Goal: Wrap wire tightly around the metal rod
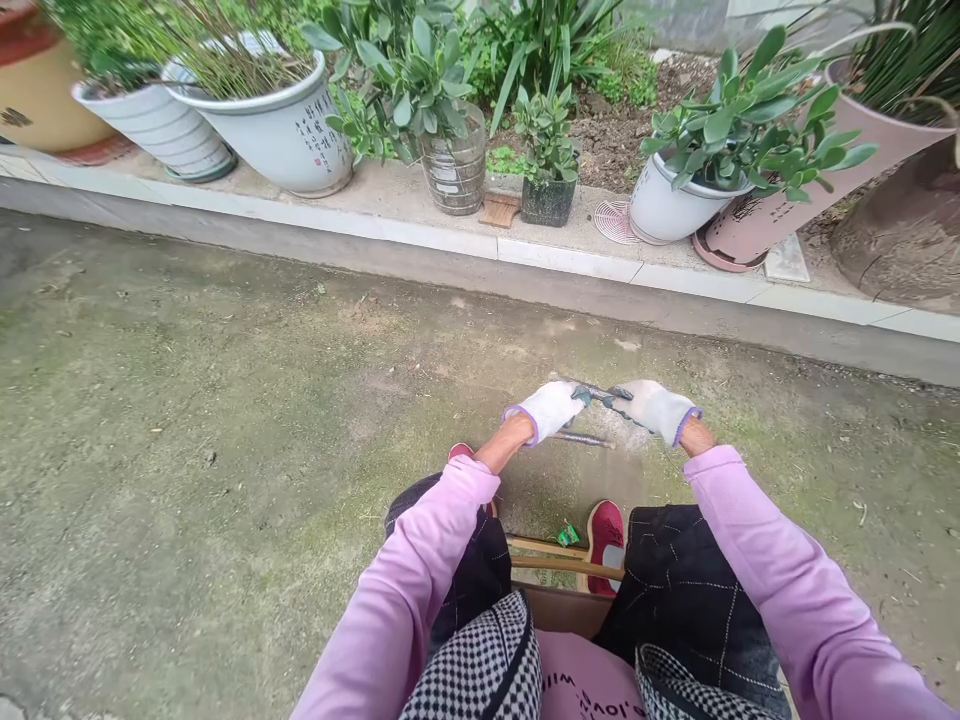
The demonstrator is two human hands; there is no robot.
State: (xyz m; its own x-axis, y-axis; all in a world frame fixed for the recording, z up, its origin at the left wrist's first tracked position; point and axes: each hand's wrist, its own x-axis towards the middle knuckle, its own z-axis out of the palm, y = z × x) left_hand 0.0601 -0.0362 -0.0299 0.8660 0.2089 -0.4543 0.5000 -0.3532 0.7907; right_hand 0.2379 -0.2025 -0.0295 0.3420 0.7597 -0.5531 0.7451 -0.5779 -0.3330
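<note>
My left hand, in a white work glove with a purple cuff and dark green fingertips, is closed around one end of a thin dark rod. My right hand, gloved the same way, grips the rod's other side, so the two hands nearly meet. The rod looks metallic and ridged; its exact kind is too small to tell. Just below the hands a second dark rod lies on the ground, beside a patch of pale powder.
Ahead runs a low tiled ledge bearing several potted plants, among them a white pot and a clear plastic container. Mossy concrete spreads around. A green wrapper lies near my red shoe.
</note>
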